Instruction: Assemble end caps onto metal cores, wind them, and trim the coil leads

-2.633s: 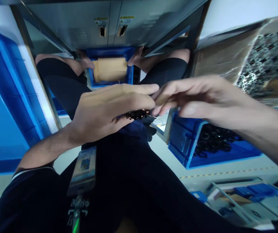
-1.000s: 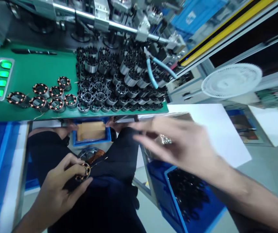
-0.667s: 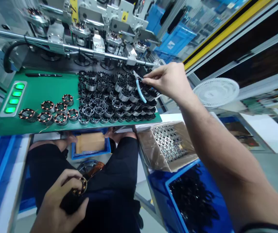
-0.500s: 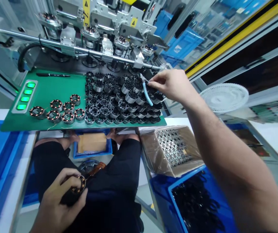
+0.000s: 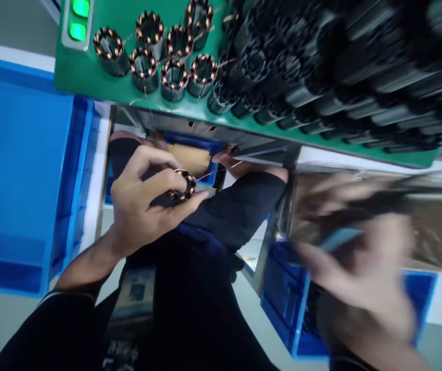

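My left hand (image 5: 147,201) grips a small motor stator (image 5: 183,185) with copper windings, held above my lap. A thin copper wire sticks out from it to the right. Over on the right side, my right hand (image 5: 368,263) is smeared by motion. Wire cutters (image 5: 340,238) with a light-blue handle show in its grasp; their jaws are too blurred to make out. Several wound stators (image 5: 174,80) with loose wire ends stand on the green mat (image 5: 85,77), beside many black stator cores (image 5: 294,93) in rows.
A blue bin (image 5: 16,190) stands at the left. To the right, a cardboard box (image 5: 433,232) sits above another blue bin (image 5: 283,293), both partly behind my right hand. Green-lit buttons (image 5: 79,20) are at the mat's upper left. Under the table is a small blue crate (image 5: 174,138).
My right hand has come back from the rows of cores, bringing the wire cutters toward me. My left hand has raised the stator. The view has tilted down and moved closer.
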`<control>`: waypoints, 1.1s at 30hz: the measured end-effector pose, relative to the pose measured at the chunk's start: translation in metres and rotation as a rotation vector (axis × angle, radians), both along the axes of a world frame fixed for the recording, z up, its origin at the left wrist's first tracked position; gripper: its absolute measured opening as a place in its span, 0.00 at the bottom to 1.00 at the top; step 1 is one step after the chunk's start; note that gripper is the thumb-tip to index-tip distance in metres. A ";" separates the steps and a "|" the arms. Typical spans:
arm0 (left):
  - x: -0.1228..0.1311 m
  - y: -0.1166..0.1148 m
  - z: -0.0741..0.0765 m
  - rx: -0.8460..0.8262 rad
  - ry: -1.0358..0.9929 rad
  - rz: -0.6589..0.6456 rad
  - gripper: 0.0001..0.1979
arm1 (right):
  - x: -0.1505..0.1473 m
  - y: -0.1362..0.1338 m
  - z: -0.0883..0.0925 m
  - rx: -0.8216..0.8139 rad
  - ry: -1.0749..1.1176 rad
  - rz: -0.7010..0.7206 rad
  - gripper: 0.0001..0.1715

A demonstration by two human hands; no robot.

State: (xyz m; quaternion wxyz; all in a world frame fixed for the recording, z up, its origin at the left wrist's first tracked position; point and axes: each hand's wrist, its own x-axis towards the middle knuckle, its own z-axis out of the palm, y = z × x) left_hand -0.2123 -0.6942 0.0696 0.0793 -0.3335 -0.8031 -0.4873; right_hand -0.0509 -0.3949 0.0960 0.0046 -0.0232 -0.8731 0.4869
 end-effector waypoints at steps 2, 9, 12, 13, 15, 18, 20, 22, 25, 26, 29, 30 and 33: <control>0.001 0.004 0.002 -0.055 -0.005 -0.023 0.15 | 0.006 -0.034 -0.024 -0.076 0.035 -0.048 0.16; 0.008 0.009 -0.003 -0.086 0.019 -0.069 0.15 | 0.000 -0.080 -0.057 -0.268 -0.023 -0.051 0.39; 0.010 0.009 -0.005 -0.092 0.022 -0.083 0.14 | -0.002 -0.077 -0.054 -0.264 -0.027 -0.052 0.41; 0.011 0.009 -0.005 -0.093 0.022 -0.088 0.14 | -0.003 -0.077 -0.053 -0.257 -0.018 -0.051 0.41; 0.011 0.009 -0.005 -0.089 0.032 -0.091 0.13 | -0.004 -0.077 -0.052 -0.251 0.004 -0.047 0.41; 0.011 0.008 -0.004 -0.097 0.070 -0.096 0.14 | -0.004 -0.079 -0.053 -0.271 0.037 -0.049 0.40; 0.010 0.007 -0.005 -0.088 0.057 -0.097 0.15 | -0.002 -0.081 -0.054 -0.278 0.034 -0.060 0.38; 0.010 0.007 -0.006 -0.067 0.026 -0.091 0.16 | 0.000 -0.082 -0.056 -0.260 0.002 -0.083 0.35; 0.011 0.008 -0.013 -0.036 0.073 -0.079 0.15 | 0.000 -0.085 -0.063 -0.253 -0.038 -0.130 0.29; 0.011 0.009 -0.018 -0.055 0.071 -0.066 0.14 | -0.003 -0.085 -0.067 -0.261 -0.060 -0.149 0.26; 0.007 0.010 -0.039 -0.170 -0.033 0.003 0.18 | -0.019 -0.086 -0.088 -0.319 -0.203 -0.187 0.16; 0.006 0.010 -0.050 -0.197 -0.083 0.024 0.19 | -0.025 -0.085 -0.097 -0.347 -0.261 -0.190 0.15; 0.000 0.007 -0.080 -0.112 -0.263 0.003 0.22 | -0.036 -0.079 -0.123 -0.389 -0.307 -0.190 0.18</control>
